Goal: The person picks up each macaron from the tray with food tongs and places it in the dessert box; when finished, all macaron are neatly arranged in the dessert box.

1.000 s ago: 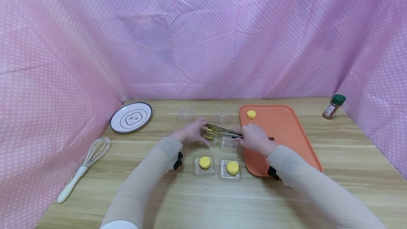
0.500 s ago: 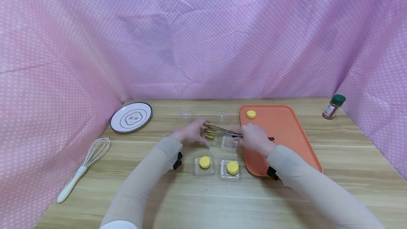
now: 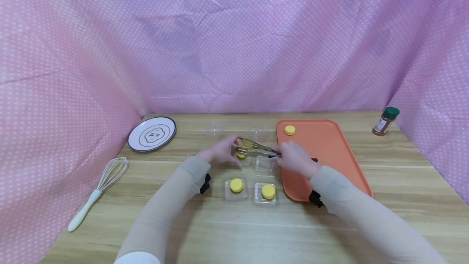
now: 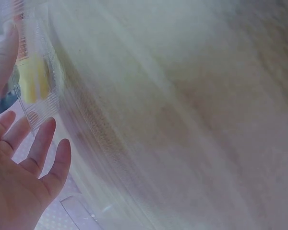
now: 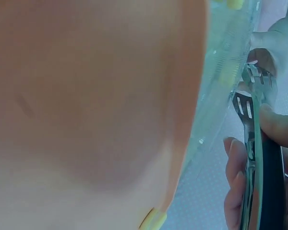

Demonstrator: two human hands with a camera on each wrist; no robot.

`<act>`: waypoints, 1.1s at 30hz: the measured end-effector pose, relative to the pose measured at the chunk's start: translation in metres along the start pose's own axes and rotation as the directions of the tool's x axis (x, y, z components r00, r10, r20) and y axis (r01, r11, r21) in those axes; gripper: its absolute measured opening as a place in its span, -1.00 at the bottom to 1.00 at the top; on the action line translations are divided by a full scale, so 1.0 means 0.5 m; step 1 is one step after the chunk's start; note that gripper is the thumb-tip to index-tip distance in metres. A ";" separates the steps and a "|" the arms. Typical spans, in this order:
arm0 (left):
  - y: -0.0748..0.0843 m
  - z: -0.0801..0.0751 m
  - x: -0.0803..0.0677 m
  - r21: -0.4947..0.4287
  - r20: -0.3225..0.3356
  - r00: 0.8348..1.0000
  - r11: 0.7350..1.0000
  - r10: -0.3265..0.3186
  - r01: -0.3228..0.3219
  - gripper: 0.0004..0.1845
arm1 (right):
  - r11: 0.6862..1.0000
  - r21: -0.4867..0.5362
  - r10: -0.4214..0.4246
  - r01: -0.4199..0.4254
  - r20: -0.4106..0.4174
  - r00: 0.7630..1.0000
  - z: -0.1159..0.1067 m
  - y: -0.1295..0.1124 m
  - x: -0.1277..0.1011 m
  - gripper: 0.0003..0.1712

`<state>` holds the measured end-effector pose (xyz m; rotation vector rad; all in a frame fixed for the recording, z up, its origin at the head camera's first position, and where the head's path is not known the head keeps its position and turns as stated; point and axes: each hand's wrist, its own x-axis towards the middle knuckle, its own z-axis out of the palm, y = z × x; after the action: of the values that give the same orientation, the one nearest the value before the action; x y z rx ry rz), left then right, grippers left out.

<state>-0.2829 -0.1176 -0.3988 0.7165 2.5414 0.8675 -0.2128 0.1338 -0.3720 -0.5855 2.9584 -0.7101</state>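
Note:
In the head view, my right hand point(image 3: 294, 159) grips metal serving tongs point(image 3: 256, 148) with dark handles. The tongs reach left and their two slotted ends stand apart over a yellow macaron point(image 3: 241, 155) in a clear plastic box. My left hand point(image 3: 221, 150) lies around that box's left side, thumb and fingers spread. In the left wrist view, the thumb and fingertips are by the edges of the clear box point(image 4: 41, 108); firm contact cannot be told. The right wrist view shows fingers and thumb wrapped around the tongs point(image 5: 252, 143). Nearer stand two boxes with yellow macarons point(image 3: 236, 185) point(image 3: 268, 192).
An orange tray point(image 3: 322, 146) at right bears one yellow macaron point(image 3: 290, 130). Beside the tongs is a clear box point(image 3: 264, 163) without a macaron. Clear plastic pieces point(image 3: 215, 129) lie behind. A plate point(image 3: 152, 133) and whisk point(image 3: 99, 192) lie left; a green-capped jar point(image 3: 386, 121) stands far right.
The tongs' ends came together over the macaron half a second ago and are now spread wider apart, the upper one raised. Both hands have stayed in nearly the same place.

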 end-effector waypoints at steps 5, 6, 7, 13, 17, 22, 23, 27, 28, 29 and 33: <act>0.002 -0.001 -0.004 -0.008 0.008 1.000 1.000 -0.023 0.023 0.09 | 0.999 -0.032 -0.029 0.029 -0.027 0.999 -0.004 0.010 -0.005 -0.57; 0.002 -0.001 -0.005 -0.007 0.011 1.000 1.000 -0.022 0.022 0.09 | 0.999 -0.028 -0.037 0.036 -0.027 0.999 -0.007 0.012 -0.008 -0.56; 0.002 -0.002 -0.006 -0.004 0.013 1.000 1.000 -0.022 0.022 0.09 | 0.999 -0.014 -0.040 0.039 -0.026 0.999 -0.010 0.014 -0.010 -0.56; 0.010 -0.003 -0.008 0.060 0.028 1.000 0.998 -0.003 0.001 0.06 | 0.998 0.034 -0.056 0.059 -0.069 0.996 -0.027 0.033 -0.027 -0.57; 0.017 -0.004 -0.011 0.129 0.048 0.999 0.992 -0.003 -0.003 0.07 | 0.998 0.051 -0.039 0.043 -0.086 0.996 -0.035 0.047 -0.040 -0.58; 0.026 -0.008 -0.017 0.210 0.067 0.998 0.978 -0.007 -0.007 0.07 | 0.998 0.054 -0.009 0.014 -0.097 0.995 -0.051 0.062 -0.056 -0.52; 0.028 -0.009 -0.018 0.217 0.066 0.998 0.976 -0.004 -0.011 0.08 | 0.998 0.058 -0.002 0.008 -0.100 0.995 -0.055 0.064 -0.059 -0.52; 0.036 -0.017 -0.019 0.233 0.043 0.998 0.971 0.040 -0.049 0.05 | 0.999 0.046 -0.002 0.007 -0.123 0.992 -0.070 0.077 -0.065 -0.54; 0.038 -0.019 -0.019 0.242 0.033 0.998 0.968 0.056 -0.062 0.03 | 0.999 0.036 -0.007 0.012 -0.132 0.991 -0.073 0.081 -0.066 -0.54; 0.040 -0.021 -0.019 0.251 0.023 0.997 0.965 0.070 -0.074 0.01 | 0.999 0.031 -0.009 0.014 -0.138 0.990 -0.076 0.085 -0.067 -0.53; 0.056 -0.025 -0.019 0.274 0.000 0.995 0.957 0.102 -0.098 -0.05 | 0.999 0.038 0.007 -0.002 -0.145 0.989 -0.087 0.103 -0.074 -0.48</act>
<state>-0.2716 -0.1095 -0.3697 0.9315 2.6880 0.5557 -0.2020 0.2086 -0.3579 -0.5466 3.0692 -0.8416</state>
